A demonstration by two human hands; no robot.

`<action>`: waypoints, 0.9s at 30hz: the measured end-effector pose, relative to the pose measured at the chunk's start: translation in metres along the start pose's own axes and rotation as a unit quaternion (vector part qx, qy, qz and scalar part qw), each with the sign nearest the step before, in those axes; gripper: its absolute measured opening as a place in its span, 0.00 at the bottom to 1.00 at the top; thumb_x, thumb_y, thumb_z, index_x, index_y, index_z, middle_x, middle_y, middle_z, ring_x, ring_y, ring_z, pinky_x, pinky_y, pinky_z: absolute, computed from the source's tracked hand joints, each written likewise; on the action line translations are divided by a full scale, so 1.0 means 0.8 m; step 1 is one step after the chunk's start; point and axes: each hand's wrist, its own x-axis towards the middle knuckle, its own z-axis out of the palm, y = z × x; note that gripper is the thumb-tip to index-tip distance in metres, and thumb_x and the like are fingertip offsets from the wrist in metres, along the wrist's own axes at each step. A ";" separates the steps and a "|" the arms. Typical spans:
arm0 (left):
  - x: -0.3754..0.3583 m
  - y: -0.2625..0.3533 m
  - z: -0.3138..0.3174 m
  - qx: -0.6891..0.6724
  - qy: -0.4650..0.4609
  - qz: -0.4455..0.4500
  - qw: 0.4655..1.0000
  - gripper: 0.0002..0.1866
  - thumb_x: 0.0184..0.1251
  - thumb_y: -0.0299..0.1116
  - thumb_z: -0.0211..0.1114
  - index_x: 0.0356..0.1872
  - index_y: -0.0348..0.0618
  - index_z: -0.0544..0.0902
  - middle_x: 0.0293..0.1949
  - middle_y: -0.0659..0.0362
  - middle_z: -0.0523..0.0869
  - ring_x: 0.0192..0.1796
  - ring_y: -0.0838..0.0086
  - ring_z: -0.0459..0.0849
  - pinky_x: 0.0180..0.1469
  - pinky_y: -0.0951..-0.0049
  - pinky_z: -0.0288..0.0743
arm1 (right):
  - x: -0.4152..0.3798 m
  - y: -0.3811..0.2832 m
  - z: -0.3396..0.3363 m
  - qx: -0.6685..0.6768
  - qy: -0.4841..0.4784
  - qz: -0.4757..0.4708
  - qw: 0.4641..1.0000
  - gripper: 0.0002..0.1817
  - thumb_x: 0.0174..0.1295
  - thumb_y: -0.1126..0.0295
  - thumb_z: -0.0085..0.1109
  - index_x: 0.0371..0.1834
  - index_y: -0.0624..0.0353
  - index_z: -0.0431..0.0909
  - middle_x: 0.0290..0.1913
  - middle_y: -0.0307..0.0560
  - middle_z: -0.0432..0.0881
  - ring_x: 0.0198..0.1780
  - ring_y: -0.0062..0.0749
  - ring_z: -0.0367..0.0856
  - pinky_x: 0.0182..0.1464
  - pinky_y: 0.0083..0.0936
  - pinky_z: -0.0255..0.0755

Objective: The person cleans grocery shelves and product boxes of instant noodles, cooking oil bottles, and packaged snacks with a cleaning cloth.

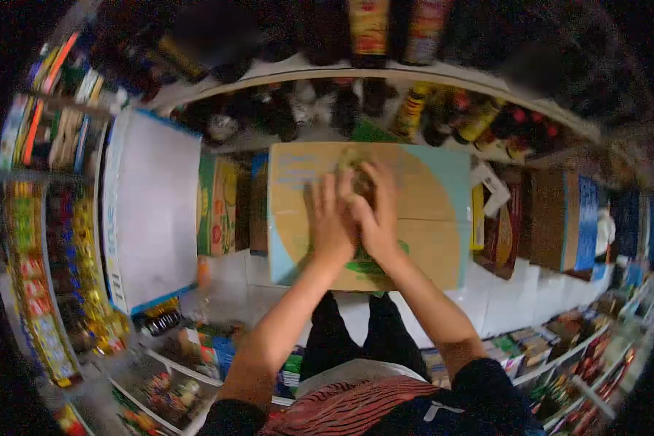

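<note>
Brown cardboard meets the left hand point(333, 221) and right hand point(379, 218), close together atop the box point(432, 189); blur leaves me unable to tell whether either grips anything. Even pressure from both palms would probably serve best here. Counting outward: two hands, one box just ahead of two dark-clad legs point(397, 334), one white-faced carton point(156, 211) standing on the person's left.

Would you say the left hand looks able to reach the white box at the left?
Probably yes, with a stretch: the left hand lies over the cardboard box, and nothing visibly bars the way above the smaller cartons towards the white box.
</note>
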 end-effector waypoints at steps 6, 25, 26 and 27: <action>0.026 -0.032 -0.012 0.083 0.014 0.095 0.992 0.22 0.53 0.35 0.54 0.53 0.56 0.71 0.50 0.56 0.69 0.56 0.56 0.63 0.58 0.55 0.58 | -0.042 -0.016 0.016 -0.068 0.032 0.049 0.996 0.23 0.56 0.63 0.48 0.54 0.62 0.63 0.62 0.58 0.57 0.64 0.51 0.52 0.64 0.40 0.43; 0.064 -0.224 0.040 -0.474 0.147 -0.278 0.822 0.17 0.55 0.37 0.60 0.45 0.42 0.75 0.32 0.49 0.80 0.35 0.65 0.80 0.39 0.72 0.71 | -0.028 -0.029 0.050 -0.471 -0.126 -0.015 0.873 0.22 0.55 0.64 0.48 0.54 0.59 0.64 0.62 0.54 0.56 0.65 0.51 0.49 0.63 0.43 0.42; 0.047 -0.236 0.055 -0.558 0.111 -0.293 0.769 0.18 0.56 0.37 0.58 0.48 0.42 0.74 0.38 0.48 0.79 0.41 0.60 0.78 0.44 0.71 0.70 | -0.028 -0.028 0.049 -0.474 -0.121 -0.016 0.872 0.22 0.55 0.64 0.48 0.54 0.59 0.64 0.62 0.54 0.56 0.65 0.51 0.49 0.63 0.43 0.42; 0.017 -0.260 0.109 -0.435 0.097 -0.260 0.857 0.18 0.57 0.38 0.56 0.47 0.41 0.74 0.41 0.49 0.78 0.43 0.61 0.77 0.46 0.70 0.68 | -0.028 -0.024 0.048 -0.474 -0.118 -0.009 0.872 0.23 0.56 0.64 0.47 0.55 0.58 0.64 0.63 0.53 0.56 0.65 0.50 0.49 0.63 0.43 0.42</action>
